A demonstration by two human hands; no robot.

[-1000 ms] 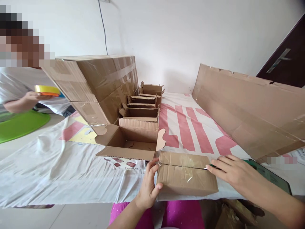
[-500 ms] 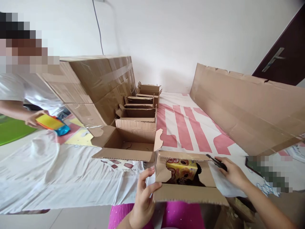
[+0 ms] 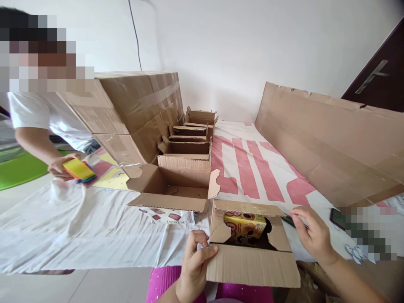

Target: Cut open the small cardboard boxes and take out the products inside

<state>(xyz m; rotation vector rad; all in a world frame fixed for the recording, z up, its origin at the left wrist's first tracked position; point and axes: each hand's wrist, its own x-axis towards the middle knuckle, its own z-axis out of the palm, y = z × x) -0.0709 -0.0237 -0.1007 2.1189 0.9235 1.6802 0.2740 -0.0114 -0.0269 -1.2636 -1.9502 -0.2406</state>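
A small cardboard box [image 3: 252, 267] with raised flaps stands at the near table edge in front of me. Inside it, yellow printed packs [image 3: 249, 227] show between the notched side flaps. My left hand [image 3: 196, 261] is closed on the box's left edge, thumb on the near corner. At the far right corner of the box, my right hand [image 3: 314, 235] is closed around a slim dark tool, apparently a box cutter [image 3: 288, 219]. The fingers and flap partly hide that tool.
An open cardboard box [image 3: 183, 191] adjoins mine, with several more behind it. Large cartons [image 3: 132, 109] rise at left, a cardboard panel [image 3: 328, 143] at right. A phone [image 3: 337, 219] lies at right. A co-worker's hand [image 3: 59, 166] holds a yellow, orange and blue item.
The near flap has swung down toward me. My right hand has turned, its fingertips now by the far flap's corner, and the dark tool is more hidden. The co-worker's item has tilted.
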